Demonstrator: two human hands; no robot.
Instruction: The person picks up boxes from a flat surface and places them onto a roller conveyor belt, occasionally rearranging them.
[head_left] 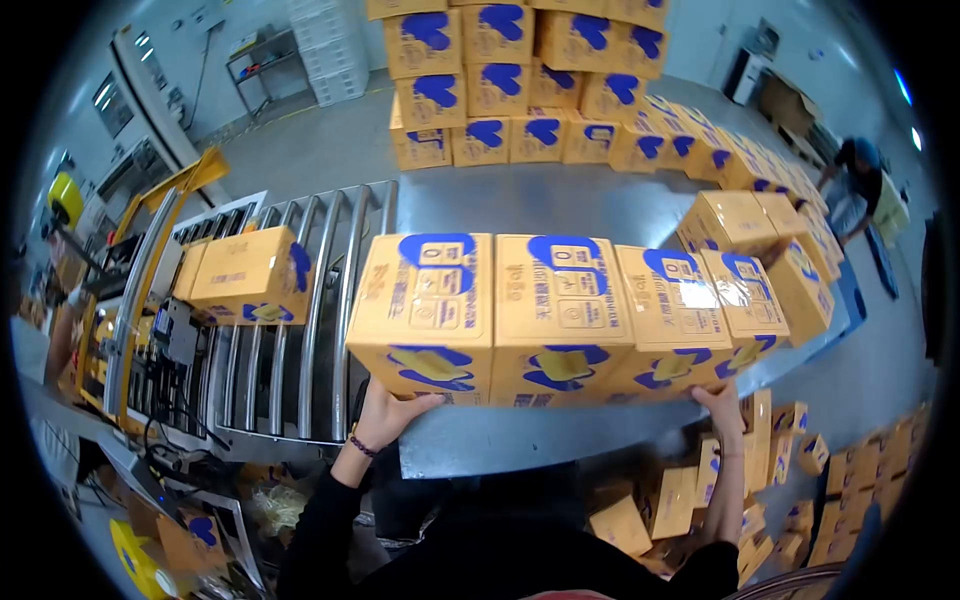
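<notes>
At the near edge of the steel surface [520,450], left hand [385,412] and right hand [722,402] press open fingers against a row of boxes [560,315], likely stiff, heavy, best held at outer ends.

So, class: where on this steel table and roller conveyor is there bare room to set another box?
Bare steel table between the front row of boxes and the stacked boxes; bare rollers right of the lone box. Crowded along the right edge.
</notes>
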